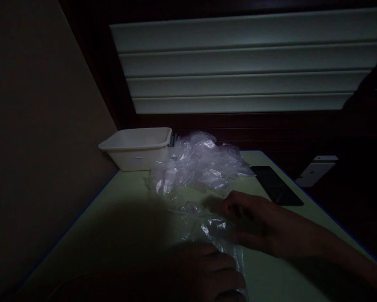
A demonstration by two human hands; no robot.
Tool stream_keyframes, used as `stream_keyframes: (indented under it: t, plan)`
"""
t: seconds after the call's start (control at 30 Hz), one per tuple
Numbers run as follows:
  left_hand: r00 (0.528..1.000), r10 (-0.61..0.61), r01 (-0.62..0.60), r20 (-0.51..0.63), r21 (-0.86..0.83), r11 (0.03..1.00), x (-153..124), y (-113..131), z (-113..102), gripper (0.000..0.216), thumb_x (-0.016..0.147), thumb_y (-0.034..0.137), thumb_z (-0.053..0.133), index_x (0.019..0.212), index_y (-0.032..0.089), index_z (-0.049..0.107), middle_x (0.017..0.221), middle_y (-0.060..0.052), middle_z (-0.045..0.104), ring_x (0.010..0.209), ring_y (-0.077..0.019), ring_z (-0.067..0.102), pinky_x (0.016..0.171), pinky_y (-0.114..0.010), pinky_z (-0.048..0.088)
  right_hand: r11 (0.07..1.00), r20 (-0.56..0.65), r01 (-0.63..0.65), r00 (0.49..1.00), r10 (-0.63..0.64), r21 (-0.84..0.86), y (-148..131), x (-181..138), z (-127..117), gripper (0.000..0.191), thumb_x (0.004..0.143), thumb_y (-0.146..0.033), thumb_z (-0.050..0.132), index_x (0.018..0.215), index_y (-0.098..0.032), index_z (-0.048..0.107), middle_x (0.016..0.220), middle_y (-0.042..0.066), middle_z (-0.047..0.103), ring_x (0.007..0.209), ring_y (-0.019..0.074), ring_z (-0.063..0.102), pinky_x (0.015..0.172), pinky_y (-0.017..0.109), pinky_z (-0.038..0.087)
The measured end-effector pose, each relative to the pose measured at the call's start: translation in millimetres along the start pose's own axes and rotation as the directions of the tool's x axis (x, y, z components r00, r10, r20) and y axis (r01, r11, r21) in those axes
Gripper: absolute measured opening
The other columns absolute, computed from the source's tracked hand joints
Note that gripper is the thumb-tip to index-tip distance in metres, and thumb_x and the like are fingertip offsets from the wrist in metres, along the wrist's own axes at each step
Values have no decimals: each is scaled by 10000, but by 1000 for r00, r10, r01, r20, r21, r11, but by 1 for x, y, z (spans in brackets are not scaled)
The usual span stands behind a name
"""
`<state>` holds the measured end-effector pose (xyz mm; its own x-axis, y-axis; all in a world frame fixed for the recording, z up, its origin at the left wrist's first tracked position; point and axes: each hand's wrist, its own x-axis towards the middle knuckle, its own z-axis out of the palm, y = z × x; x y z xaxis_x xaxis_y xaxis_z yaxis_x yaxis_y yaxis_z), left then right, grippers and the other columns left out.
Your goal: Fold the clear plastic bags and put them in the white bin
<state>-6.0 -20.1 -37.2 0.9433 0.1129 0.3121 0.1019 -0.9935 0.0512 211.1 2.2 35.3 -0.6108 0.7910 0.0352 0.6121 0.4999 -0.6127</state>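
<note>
The scene is dim. My left hand [213, 272] lies at the near edge of the table with its fingers curled around a crinkled clear plastic bag [212, 228]. My right hand [254, 222] reaches in from the right, fingers bent and pinching the same bag at its far side. Just behind lies a loose pile of clear plastic bags [197, 165], apart from both hands.
A white plastic tub [136, 149] stands at the table's far left corner beside the wall. A dark phone [276, 184] lies flat near the right edge. The pale green table [119, 218] has a blue rim. Window blinds hang behind.
</note>
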Motion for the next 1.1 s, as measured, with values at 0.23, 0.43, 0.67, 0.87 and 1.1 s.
stream_keyframes:
  t: [0.23,0.43,0.67,0.87,1.1]
  plan:
    - [1000,-17,17,-2,40,999,-2,0,6,164,954,347,502,1011,248,620,1065,23,643,932,-110,569,813,-238,414,998,-41,52,998,-53,-22,0,13,22,379,808,-129,590,1167,-208,499,1092,51,591,975,189,566,852,326,453]
    - [1000,5,-5,24,11,1000,-3,1,-8,196,972,348,458,1093,260,586,1130,29,631,977,-116,565,827,-251,423,1000,-119,25,993,-26,-9,10,17,23,244,894,-190,514,1138,-209,511,960,35,626,801,158,581,705,287,465]
    - [999,-4,2,33,32,999,-1,3,-16,255,957,371,485,1188,278,537,1203,19,608,1010,-123,573,814,-243,443,998,-145,-50,988,57,48,17,19,19,193,935,-255,469,1111,-183,500,854,38,639,674,147,572,585,264,436]
    - [1000,14,-15,11,74,997,-2,3,-26,270,985,358,428,1211,253,532,1264,31,580,1050,-111,555,845,-238,454,996,-190,-62,979,74,66,19,20,18,268,931,-276,468,1180,-174,468,926,62,641,684,152,589,571,258,440]
    - [999,2,5,-54,127,992,1,2,-33,269,1000,318,388,1153,201,575,1260,22,586,990,-122,566,816,-251,482,994,-177,-75,980,88,79,20,19,14,245,910,-262,504,1134,-164,486,871,51,626,638,138,551,536,247,431]
